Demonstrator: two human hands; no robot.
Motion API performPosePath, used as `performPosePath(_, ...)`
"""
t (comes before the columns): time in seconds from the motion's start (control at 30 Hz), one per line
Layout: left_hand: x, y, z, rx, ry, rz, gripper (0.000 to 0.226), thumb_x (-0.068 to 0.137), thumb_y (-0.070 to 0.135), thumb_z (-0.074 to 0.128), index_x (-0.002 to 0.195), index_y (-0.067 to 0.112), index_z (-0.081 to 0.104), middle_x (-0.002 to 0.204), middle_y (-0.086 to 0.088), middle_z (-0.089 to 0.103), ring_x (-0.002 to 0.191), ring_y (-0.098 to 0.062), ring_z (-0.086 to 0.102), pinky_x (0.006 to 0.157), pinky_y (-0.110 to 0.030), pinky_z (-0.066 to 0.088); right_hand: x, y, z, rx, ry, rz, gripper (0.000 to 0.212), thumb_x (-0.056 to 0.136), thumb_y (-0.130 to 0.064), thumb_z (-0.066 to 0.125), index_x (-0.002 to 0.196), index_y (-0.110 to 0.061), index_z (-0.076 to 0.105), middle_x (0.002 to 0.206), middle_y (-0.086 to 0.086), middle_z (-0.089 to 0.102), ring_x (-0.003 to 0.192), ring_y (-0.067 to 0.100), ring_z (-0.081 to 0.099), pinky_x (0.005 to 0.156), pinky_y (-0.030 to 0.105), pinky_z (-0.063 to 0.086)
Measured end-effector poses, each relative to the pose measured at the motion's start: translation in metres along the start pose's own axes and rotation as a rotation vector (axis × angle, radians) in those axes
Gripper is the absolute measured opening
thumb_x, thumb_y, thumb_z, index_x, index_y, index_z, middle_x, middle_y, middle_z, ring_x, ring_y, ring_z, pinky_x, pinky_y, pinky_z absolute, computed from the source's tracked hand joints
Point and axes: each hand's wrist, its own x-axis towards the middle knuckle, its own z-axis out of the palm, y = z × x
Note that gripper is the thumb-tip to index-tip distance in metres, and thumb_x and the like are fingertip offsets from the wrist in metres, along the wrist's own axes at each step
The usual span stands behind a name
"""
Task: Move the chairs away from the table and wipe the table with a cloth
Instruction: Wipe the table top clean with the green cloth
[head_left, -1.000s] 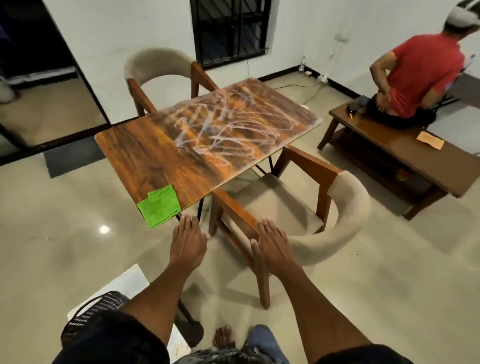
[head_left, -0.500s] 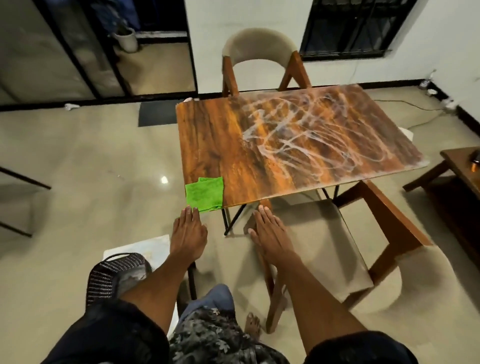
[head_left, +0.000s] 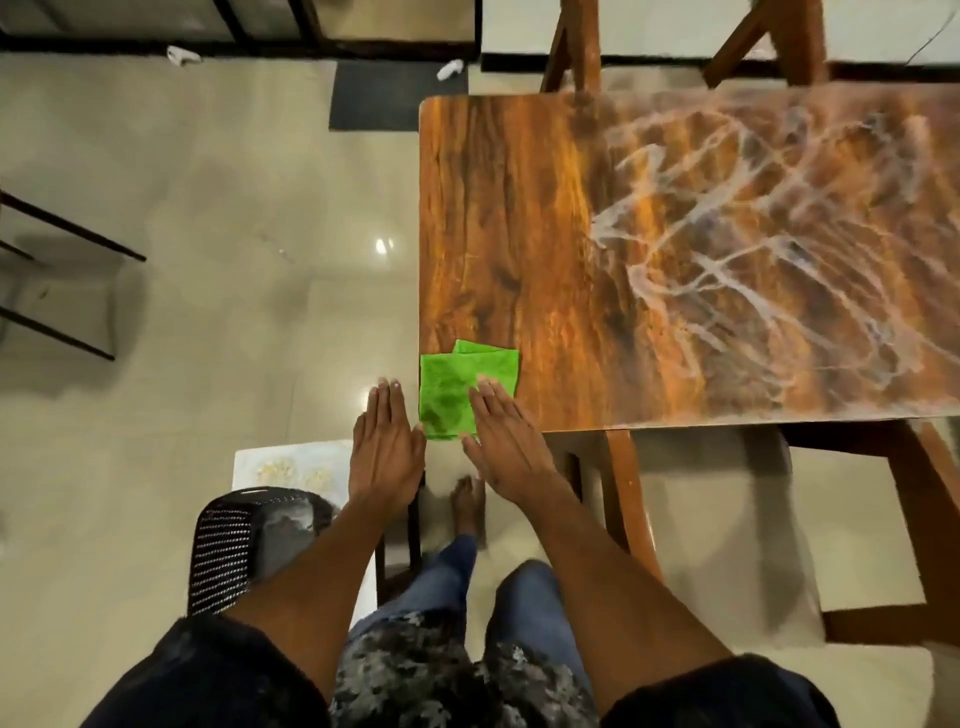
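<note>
A wooden table fills the upper right, its right half streaked with white smears. A folded green cloth lies on the table's near left corner. My right hand is flat with fingers extended, its fingertips over the cloth's right edge. My left hand hovers flat just left of the cloth, off the table edge. A wooden chair with a beige seat stands at the table's near side on the right. Another chair's wooden frame shows beyond the far edge.
A black mesh stool back and a white board sit on the floor at lower left. A dark mat lies by the glass door. Black metal legs stand at far left.
The view has swung left and closer over the table. Both hands have risen from below the table edge to the green cloth; the right one now reaches over it.
</note>
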Motion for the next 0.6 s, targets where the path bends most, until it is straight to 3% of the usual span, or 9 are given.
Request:
performPosePath(0.1, 0.021, -0.001, 0.021, -0.031, -0.011, 0.008, 0.072, 0.109, 0.046, 0.017, 0.169, 0.01, 0.001, 0.178, -0.008, 0.0, 0.165, -0.02, 0.001, 0.131, -0.041, 0.013, 0.055, -0.005, 0.012, 0.005, 0.087, 0.026, 0.07, 0.113, -0.042, 0.034, 0.17, -0.012, 0.006, 0.178, 0.013, -0.002, 0.165, 0.026, -0.005, 0.134, 0.047, 0.007)
performPosePath(0.2, 0.044, 0.001, 0.037, -0.081, 0.002, -0.023, 0.072, 0.108, 0.048, 0.013, 0.169, 0.014, -0.005, 0.178, -0.002, -0.008, 0.164, -0.013, -0.007, 0.133, -0.037, 0.006, 0.095, -0.006, 0.044, -0.025, 0.125, 0.113, 0.074, 0.113, -0.044, 0.036, 0.17, -0.015, -0.001, 0.178, 0.012, -0.01, 0.165, 0.028, -0.007, 0.133, 0.048, 0.002)
performPosePath(0.33, 0.079, -0.002, 0.06, -0.121, 0.032, -0.04, 0.07, 0.11, 0.048, 0.015, 0.17, 0.016, -0.002, 0.178, 0.0, -0.006, 0.164, -0.01, -0.007, 0.134, -0.042, 0.01, 0.121, 0.007, 0.077, -0.053, 0.239, 0.167, 0.075, 0.111, -0.047, 0.035, 0.17, -0.017, 0.0, 0.178, 0.01, -0.007, 0.165, 0.025, -0.004, 0.133, 0.047, 0.005)
performPosePath(0.43, 0.103, -0.002, 0.066, -0.209, 0.107, -0.083, 0.067, 0.111, 0.045, 0.021, 0.17, 0.021, -0.002, 0.178, 0.004, -0.004, 0.163, -0.007, -0.005, 0.133, -0.046, 0.012, 0.149, 0.017, 0.07, -0.077, 0.294, 0.133, 0.074, 0.11, -0.046, 0.034, 0.171, -0.017, 0.004, 0.179, 0.008, -0.004, 0.166, 0.024, -0.002, 0.134, 0.047, 0.008)
performPosePath(0.6, 0.153, 0.0, 0.06, -0.286, 0.256, -0.099, 0.068, 0.112, 0.046, 0.025, 0.17, 0.02, 0.002, 0.178, 0.004, 0.003, 0.164, -0.007, 0.001, 0.133, -0.044, 0.01, 0.279, 0.053, 0.005, -0.094, 0.428, 0.093, 0.068, 0.109, -0.044, 0.033, 0.169, -0.017, 0.019, 0.178, 0.008, 0.009, 0.165, 0.023, 0.008, 0.132, 0.047, 0.013)
